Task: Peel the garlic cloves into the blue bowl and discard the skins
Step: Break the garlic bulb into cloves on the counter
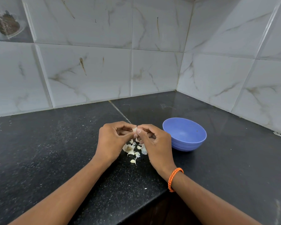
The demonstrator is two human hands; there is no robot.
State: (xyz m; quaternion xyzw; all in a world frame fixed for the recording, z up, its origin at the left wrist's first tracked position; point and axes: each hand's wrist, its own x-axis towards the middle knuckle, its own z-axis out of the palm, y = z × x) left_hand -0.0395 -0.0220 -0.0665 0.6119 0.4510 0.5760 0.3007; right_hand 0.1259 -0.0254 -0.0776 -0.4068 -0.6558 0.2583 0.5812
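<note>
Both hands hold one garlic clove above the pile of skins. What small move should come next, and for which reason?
Probably the right hand should pull the loose skin off the garlic clove while the left hand pinches it. The clove shows papery skin, the blue bowl looks empty, and the skins lie right below on the counter, so the peel can drop there.

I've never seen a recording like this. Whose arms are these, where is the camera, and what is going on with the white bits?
No machine here: a person wears a camera on the head, looking down at their own two arms. The left hand and right hand together pinch a garlic clove, peeling it. Below them, on the black counter, lie loose garlic skins and another clove. The blue bowl beside the right hand looks empty. An orange bracelet circles the right wrist.
</note>
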